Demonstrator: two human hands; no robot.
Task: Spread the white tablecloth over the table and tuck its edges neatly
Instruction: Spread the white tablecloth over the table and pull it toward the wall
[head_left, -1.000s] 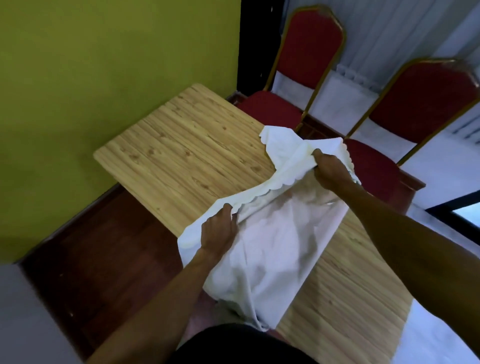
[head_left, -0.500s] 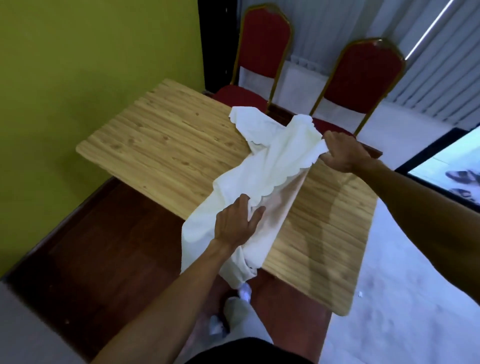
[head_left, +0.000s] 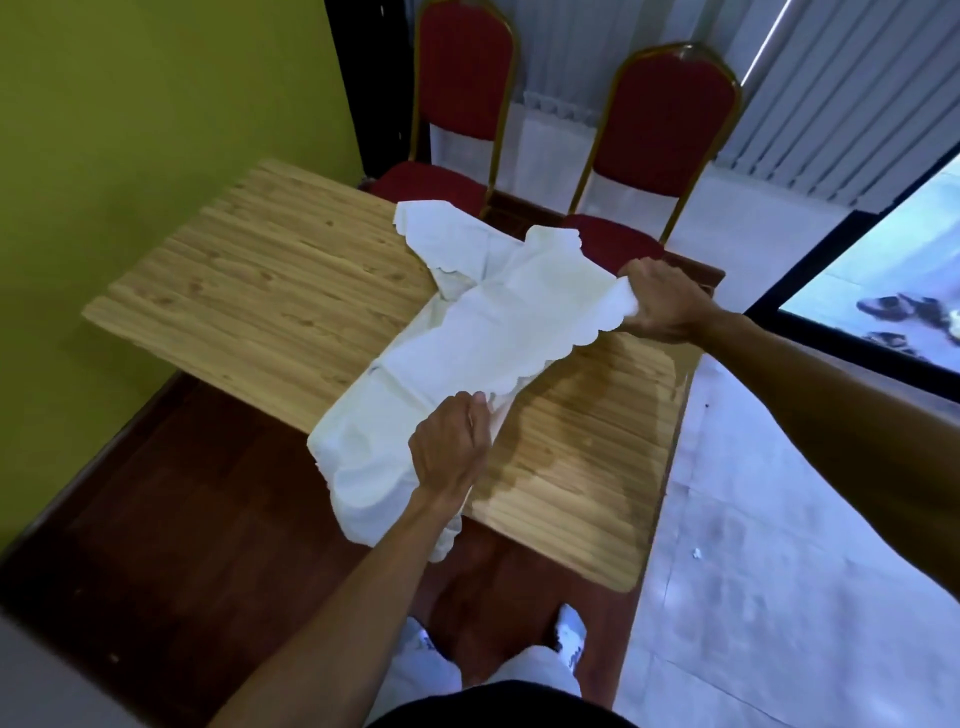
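Note:
A white tablecloth (head_left: 483, 332) with a scalloped edge lies partly folded across the middle of the wooden table (head_left: 244, 306), one end hanging over the near edge. My left hand (head_left: 451, 447) grips the scalloped edge near the table's front. Further right, my right hand (head_left: 662, 304) holds the same edge, stretching a flap between the two hands. Much of the tabletop on both sides of the cloth is bare wood.
Two red chairs with gold frames (head_left: 462, 78) (head_left: 670, 119) stand at the table's far side. A green wall (head_left: 130, 104) is close on the left. My white shoes (head_left: 569, 631) stand on dark wood floor by the near edge; pale floor lies to the right.
My right hand has pulled the scalloped edge further right, opening the flap wider. My left hand has closed on the edge. The view has shifted back, showing more of the table.

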